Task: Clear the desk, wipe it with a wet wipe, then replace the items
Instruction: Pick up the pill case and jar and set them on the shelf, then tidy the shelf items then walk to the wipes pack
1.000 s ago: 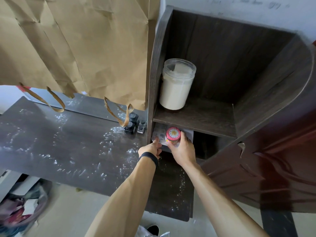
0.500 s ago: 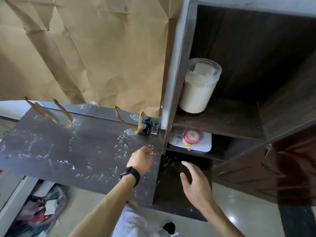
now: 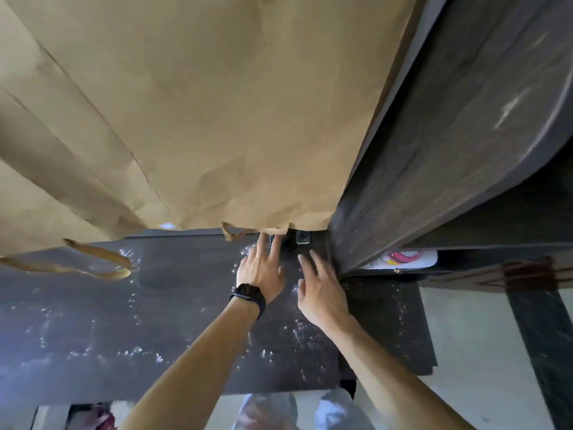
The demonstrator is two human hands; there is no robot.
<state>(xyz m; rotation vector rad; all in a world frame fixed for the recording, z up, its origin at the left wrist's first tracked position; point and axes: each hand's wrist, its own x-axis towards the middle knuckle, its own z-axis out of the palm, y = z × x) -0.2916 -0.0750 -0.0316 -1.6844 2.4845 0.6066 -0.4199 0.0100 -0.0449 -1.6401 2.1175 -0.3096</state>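
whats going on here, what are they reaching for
A person is leaning over a dark desk speckled with white specks. Both hands are open and stretched toward small dark items at the back corner, under the hanging brown paper beside the shelf unit. The left hand, wearing a black wristband, is nearly on them; the right hand hovers just beside. Nothing is gripped yet.

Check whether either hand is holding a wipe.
No, the left hand and right hand both stretch over the desk with fingers straight, holding nothing.
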